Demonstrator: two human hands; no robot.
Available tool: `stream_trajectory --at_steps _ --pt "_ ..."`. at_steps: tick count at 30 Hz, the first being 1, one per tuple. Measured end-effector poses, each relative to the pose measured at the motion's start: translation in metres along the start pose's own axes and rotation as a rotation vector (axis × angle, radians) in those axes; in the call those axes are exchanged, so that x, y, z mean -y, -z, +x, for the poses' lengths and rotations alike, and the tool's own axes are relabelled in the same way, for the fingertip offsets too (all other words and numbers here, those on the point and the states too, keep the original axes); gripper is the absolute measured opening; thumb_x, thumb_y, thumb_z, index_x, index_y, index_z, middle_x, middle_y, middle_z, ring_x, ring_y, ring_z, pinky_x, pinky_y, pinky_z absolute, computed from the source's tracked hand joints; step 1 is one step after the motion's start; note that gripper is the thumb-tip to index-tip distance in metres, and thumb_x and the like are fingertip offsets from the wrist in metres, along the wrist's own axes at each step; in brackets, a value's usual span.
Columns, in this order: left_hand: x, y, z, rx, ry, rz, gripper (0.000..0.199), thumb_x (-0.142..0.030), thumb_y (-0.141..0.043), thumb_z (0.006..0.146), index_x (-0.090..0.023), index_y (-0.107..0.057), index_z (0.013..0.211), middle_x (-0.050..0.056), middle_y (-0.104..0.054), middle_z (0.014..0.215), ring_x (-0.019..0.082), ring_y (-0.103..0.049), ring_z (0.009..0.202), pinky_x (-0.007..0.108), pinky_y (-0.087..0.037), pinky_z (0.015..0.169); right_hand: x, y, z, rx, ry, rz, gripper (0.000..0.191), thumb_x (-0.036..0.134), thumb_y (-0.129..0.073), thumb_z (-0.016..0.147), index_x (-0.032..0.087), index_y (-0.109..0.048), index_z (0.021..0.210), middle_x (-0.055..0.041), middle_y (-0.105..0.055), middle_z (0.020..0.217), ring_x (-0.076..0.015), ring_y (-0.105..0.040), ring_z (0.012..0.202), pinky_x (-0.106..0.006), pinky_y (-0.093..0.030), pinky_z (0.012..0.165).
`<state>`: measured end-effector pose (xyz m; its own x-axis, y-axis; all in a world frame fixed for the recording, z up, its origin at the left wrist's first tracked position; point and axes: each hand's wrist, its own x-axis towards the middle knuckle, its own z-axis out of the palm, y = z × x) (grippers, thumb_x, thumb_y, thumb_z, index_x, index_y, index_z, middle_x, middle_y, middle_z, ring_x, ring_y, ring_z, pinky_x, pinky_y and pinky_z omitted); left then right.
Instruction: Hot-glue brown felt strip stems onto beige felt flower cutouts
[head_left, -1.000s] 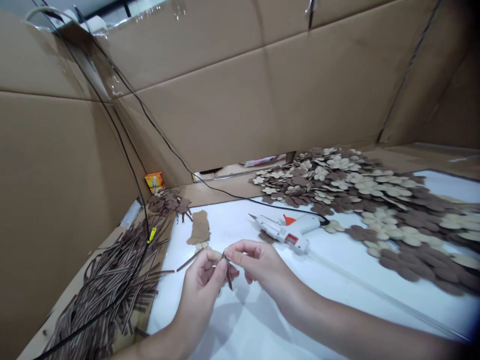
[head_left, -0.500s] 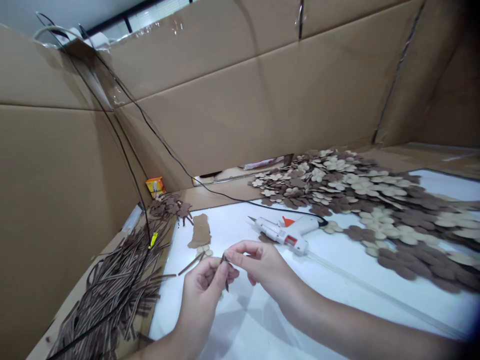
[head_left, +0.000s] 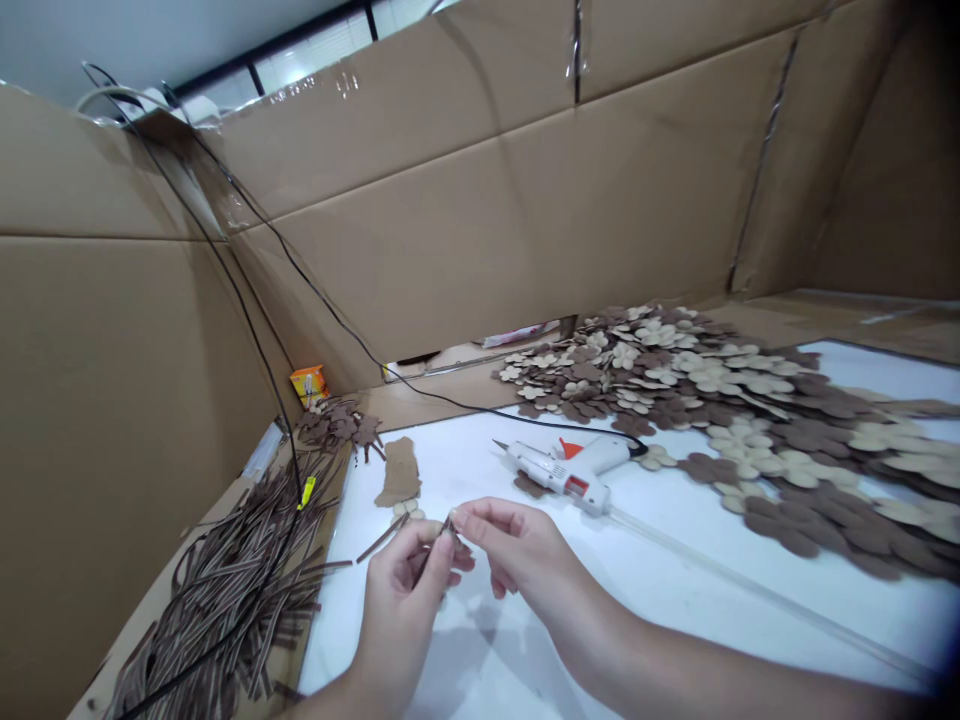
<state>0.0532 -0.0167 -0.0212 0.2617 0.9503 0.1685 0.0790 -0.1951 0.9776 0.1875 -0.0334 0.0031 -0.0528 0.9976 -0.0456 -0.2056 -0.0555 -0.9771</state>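
Between the fingertips of both hands is a small brown strip [head_left: 448,524], mostly hidden by the fingers. My left hand [head_left: 411,572] pinches it from the left, its thumb on top. My right hand [head_left: 517,545] pinches its upper end with thumb and forefinger. Just beyond the left hand lie a cream flower cutout [head_left: 409,510], a loose brown strip [head_left: 381,535] and a ragged tan cardboard piece [head_left: 400,472]. A white glue gun [head_left: 559,475] with an orange trigger lies past the right hand, a long clear glue stick [head_left: 690,558] running out of its back.
A large heap of brown and cream flower cutouts [head_left: 675,365] covers the right back. Many brown strips [head_left: 232,590] lie piled at left, near brown cutouts [head_left: 341,425] and an orange box [head_left: 308,384]. A black cable [head_left: 360,345] crosses to the glue gun. Cardboard walls [head_left: 450,230] surround the white board [head_left: 457,440].
The strip's lower end, which hung below my left thumb, no longer shows there. Both hands stay together in nearly the same place. The view has shifted slightly.
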Motion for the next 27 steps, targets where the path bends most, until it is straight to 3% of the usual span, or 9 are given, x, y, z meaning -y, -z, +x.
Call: stream_trajectory --at_steps 6,10,15,19,24,27 --pt "0.0007 -0.0009 0.0042 0.048 -0.008 0.029 0.028 -0.042 -0.052 0.084 -0.015 -0.056 0.077 0.0 -0.055 0.065 0.007 -0.046 0.051 0.018 -0.035 0.047 -0.0011 0.0022 0.003 -0.032 0.018 -0.011 0.026 0.038 -0.057 0.075 0.013 -0.06 0.068 0.0013 -0.055 0.06 -0.0059 -0.038 0.046 -0.021 -0.031 0.046" --pt "-0.0018 -0.0018 0.009 0.035 -0.021 0.051 0.033 -0.046 -0.054 0.081 -0.014 -0.056 0.072 0.001 -0.055 0.066 0.008 -0.049 0.054 0.018 -0.039 0.049 -0.0025 0.0041 0.0048 -0.049 0.042 -0.005 0.025 0.037 -0.057 0.073 0.014 -0.059 0.064 0.0019 -0.054 0.059 -0.0061 -0.036 0.046 -0.021 -0.031 0.047" --pt "-0.0021 0.0012 0.009 0.049 -0.019 0.067 0.035 -0.047 -0.053 0.081 -0.014 -0.055 0.073 -0.001 -0.052 0.059 0.006 -0.042 0.042 0.018 -0.034 0.039 -0.003 0.0023 0.0016 -0.03 0.06 0.037 0.023 0.036 -0.057 0.074 0.014 -0.059 0.066 0.0013 -0.055 0.062 -0.0064 -0.037 0.048 -0.021 -0.033 0.048" --pt "-0.0015 0.0019 0.006 0.043 -0.038 0.061 0.031 -0.046 -0.05 0.084 -0.016 -0.051 0.078 0.001 -0.059 0.068 0.008 -0.049 0.047 0.018 -0.038 0.041 -0.0014 0.0013 -0.0023 -0.018 0.08 0.066 0.025 0.037 -0.056 0.075 0.015 -0.057 0.066 0.0028 -0.051 0.06 -0.0059 -0.036 0.047 -0.02 -0.033 0.049" --pt "-0.0016 -0.0003 0.0057 0.054 -0.065 0.045 0.03 -0.046 -0.048 0.085 -0.017 -0.048 0.077 0.001 -0.06 0.06 0.008 -0.048 0.044 0.018 -0.037 0.04 -0.0057 -0.0012 -0.0027 -0.008 0.076 0.05 0.027 0.04 -0.053 0.077 0.015 -0.055 0.069 0.0055 -0.044 0.055 -0.005 -0.034 0.045 -0.019 -0.034 0.049" --pt "-0.0059 0.0036 0.0073 0.066 -0.073 0.074 0.031 -0.047 -0.051 0.083 -0.017 -0.049 0.074 0.001 -0.061 0.057 0.01 -0.052 0.044 0.019 -0.039 0.041 -0.0025 -0.0003 0.0008 0.052 0.058 -0.02 0.029 0.042 -0.048 0.08 0.015 -0.056 0.078 0.0033 -0.05 0.062 -0.0047 -0.038 0.045 -0.02 -0.039 0.052"
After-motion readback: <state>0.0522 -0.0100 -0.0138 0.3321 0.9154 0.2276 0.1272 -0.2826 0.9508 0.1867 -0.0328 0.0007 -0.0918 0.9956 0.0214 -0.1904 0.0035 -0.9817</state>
